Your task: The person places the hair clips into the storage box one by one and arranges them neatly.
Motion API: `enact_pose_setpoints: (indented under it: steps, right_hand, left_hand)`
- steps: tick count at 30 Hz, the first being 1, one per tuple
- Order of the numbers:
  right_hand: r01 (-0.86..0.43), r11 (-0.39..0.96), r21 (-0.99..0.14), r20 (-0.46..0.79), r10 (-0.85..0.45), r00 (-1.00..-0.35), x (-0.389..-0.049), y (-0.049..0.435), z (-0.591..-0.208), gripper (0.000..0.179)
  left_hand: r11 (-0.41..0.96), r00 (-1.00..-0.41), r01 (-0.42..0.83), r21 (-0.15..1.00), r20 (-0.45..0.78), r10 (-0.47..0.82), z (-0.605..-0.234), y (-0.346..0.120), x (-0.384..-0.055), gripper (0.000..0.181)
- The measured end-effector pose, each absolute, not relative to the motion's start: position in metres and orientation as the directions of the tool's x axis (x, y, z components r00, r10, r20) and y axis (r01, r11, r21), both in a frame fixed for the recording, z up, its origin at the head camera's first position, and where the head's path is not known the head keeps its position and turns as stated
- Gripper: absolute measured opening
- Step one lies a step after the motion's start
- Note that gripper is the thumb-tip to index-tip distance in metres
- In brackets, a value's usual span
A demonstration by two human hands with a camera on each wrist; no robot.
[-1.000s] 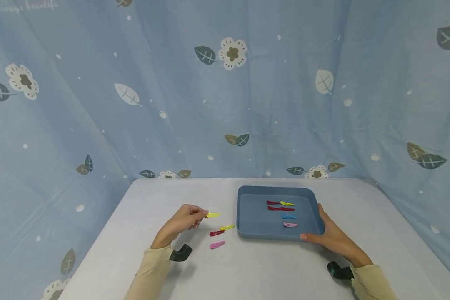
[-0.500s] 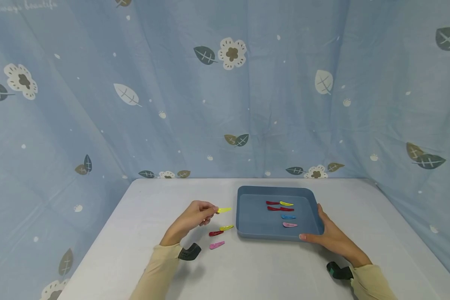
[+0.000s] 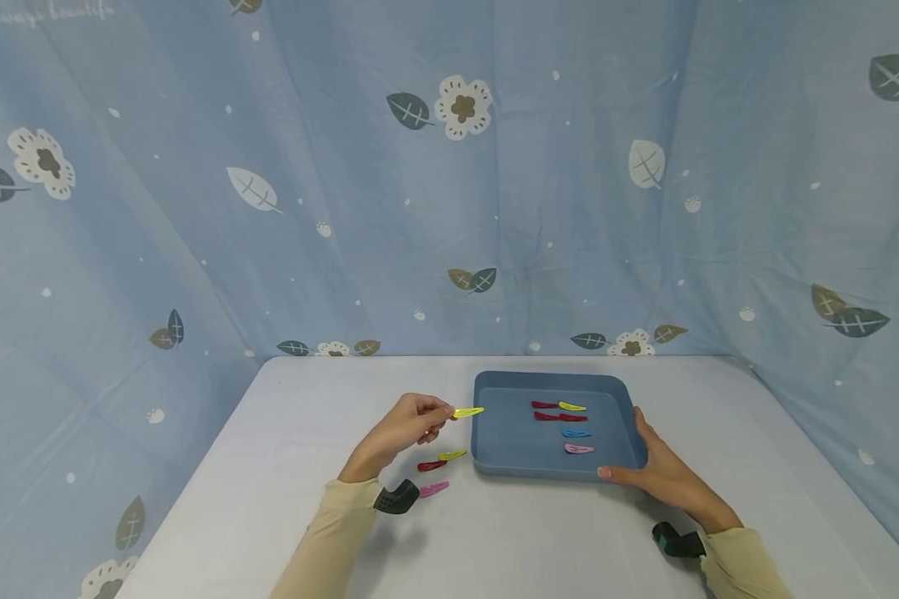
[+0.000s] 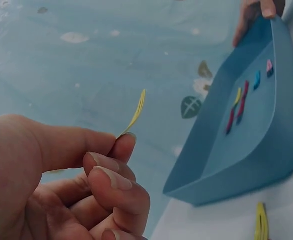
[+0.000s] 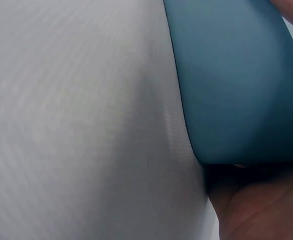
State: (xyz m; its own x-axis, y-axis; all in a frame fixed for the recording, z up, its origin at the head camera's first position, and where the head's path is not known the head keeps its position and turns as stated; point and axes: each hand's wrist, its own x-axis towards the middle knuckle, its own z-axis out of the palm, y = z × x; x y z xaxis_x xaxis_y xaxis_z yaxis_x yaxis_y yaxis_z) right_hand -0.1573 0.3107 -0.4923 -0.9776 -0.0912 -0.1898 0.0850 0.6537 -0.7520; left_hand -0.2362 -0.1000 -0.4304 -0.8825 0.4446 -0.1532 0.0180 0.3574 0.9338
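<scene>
- A yellow snap hair clip [image 3: 470, 412] is pinched narrowly by the left hand [image 3: 412, 428], held up off the white table [image 3: 539, 532].
- From that pinch the clip is pointed rightward, long axis running crosswise, its free tip seen overlapping the left rim of the blue-grey tray [image 3: 505, 437]; the left hand is clearly the nearer one.
- At the opposite side, the tray's near right corner is gripped by the right hand [image 3: 663, 470], thumb laid on the near wall.
- Inside, the right half is occupied: three red clips [image 3: 547, 417], a second yellow clip [image 3: 573, 407], a blue clip [image 3: 576, 433] and a pink clip [image 3: 579, 449], nearest the front.
- Outside, just left of the tray, a third yellow clip [image 3: 454, 455], a fourth red clip [image 3: 431, 467] and another pink clip [image 3: 436, 489] are seen on the table.
</scene>
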Motion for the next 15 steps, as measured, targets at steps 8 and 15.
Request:
enact_pose_setpoints:
  steps: [8,15]
  right_hand:
    - [0.081,0.654,-0.752,-0.184,-0.09,-0.979,-0.157,0.31,-0.492,0.133]
    - [0.097,0.659,-0.746,-0.2,-0.082,-0.976,-0.158,0.31,-0.491,0.133]
  left_hand:
    - [0.326,-0.882,0.027,0.945,-0.131,0.453,-0.43,-0.084,-0.24,0.031]
    - [0.306,-0.88,0.028,0.952,-0.121,0.459,-0.432,-0.069,-0.243,0.033]
